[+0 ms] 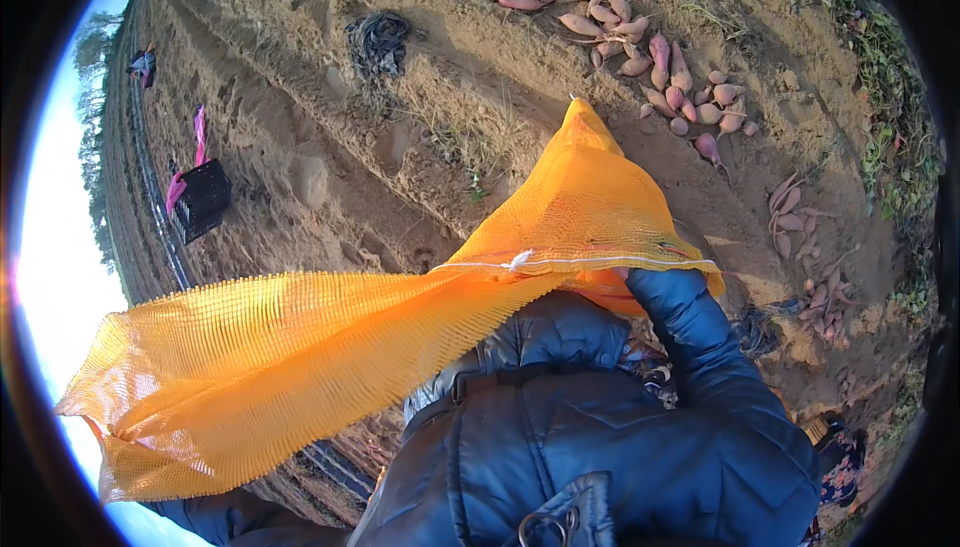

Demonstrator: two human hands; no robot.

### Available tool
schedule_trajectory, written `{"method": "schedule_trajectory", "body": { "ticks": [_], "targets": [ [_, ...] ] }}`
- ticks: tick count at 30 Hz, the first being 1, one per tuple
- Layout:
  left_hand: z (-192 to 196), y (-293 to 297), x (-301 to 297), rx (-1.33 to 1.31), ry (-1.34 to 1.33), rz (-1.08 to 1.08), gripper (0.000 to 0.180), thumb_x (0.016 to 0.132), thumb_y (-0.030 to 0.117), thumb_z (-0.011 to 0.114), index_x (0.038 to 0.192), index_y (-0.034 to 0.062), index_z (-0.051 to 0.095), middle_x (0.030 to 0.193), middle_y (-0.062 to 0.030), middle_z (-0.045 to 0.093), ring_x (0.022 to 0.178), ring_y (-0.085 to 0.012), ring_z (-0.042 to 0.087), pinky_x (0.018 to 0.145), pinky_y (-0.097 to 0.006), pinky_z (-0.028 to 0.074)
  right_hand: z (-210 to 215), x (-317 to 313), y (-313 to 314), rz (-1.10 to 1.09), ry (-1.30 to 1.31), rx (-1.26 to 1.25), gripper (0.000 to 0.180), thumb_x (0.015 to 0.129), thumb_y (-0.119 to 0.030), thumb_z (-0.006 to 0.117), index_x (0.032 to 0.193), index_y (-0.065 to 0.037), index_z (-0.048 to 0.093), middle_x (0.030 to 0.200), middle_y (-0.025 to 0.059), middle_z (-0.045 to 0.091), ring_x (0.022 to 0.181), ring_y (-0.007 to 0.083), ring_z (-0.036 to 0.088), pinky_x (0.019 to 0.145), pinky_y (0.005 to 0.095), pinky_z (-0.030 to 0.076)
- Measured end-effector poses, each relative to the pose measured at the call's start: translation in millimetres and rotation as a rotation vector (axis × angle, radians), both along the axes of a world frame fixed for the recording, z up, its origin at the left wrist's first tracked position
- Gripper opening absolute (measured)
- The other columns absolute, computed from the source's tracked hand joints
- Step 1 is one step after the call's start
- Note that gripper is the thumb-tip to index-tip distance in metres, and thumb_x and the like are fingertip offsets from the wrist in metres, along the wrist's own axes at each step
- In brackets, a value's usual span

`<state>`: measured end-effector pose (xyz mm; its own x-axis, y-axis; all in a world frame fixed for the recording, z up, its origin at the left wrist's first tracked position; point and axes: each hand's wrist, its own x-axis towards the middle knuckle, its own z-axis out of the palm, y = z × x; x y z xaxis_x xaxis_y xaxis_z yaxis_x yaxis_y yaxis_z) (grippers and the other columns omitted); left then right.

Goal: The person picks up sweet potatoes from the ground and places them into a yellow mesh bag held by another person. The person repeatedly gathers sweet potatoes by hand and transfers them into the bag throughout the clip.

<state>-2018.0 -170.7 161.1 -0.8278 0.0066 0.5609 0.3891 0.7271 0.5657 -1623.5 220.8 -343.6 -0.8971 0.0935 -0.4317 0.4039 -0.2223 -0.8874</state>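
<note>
A long orange mesh bag stretches across the view in front of my dark padded jacket. A white drawstring with a small knot runs along its hem. My right sleeve reaches up to this hem, and the right hand is inside or behind the mesh with its fingers hidden. Beyond it the bag rises to a pointed corner. My left sleeve runs out at the lower left behind the bag. There the mesh is gathered and held out in the air, the left hand being mostly covered by it.
Sweet potatoes lie in a heap at the far right, with smaller clusters nearer. A black crate with pink plastic stands at left. Crumpled black sheeting lies on the ridged soil. Green vines edge the right side.
</note>
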Motion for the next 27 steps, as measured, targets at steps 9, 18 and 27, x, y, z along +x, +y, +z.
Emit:
{"method": "schedule_trajectory", "body": {
  "ticks": [9,18,27],
  "targets": [
    [-15,-48,21,-0.008,-0.05,0.06,0.019,0.094,0.025,0.05,0.11,0.0148,0.05,0.108,-0.0046,0.051,0.101,-0.0194,0.045,0.097,-0.036,0.038,-1,23,-22,0.337,-0.174,0.116,0.055,0.091,-0.04,0.049,0.13,-0.002,0.055,0.12,0.0206,0.063,0.114,0.0304,0.059,0.1,0.0361,0.045],
    [-23,-99,72,0.008,-0.038,0.167,0.023,0.095,0.025,0.048,0.115,0.0149,0.051,0.115,-0.0053,0.051,0.108,-0.0201,0.043,0.101,-0.036,0.036,-36,86,-10,0.164,-0.146,-0.495,0.052,0.088,-0.026,0.054,0.133,0.001,0.053,0.13,0.0135,0.061,0.121,0.0231,0.056,0.104,0.0328,0.042],
    [-31,-147,117,0.067,-0.011,0.296,0.027,0.096,0.025,0.047,0.12,0.0151,0.052,0.122,-0.0059,0.051,0.116,-0.0207,0.042,0.105,-0.035,0.035,-73,162,121,0.056,-0.646,0.665,0.043,0.092,-0.03,0.052,0.124,-0.002,0.06,0.122,0.0167,0.064,0.109,0.031,0.062,0.093,0.0365,0.048]
  ]
}}
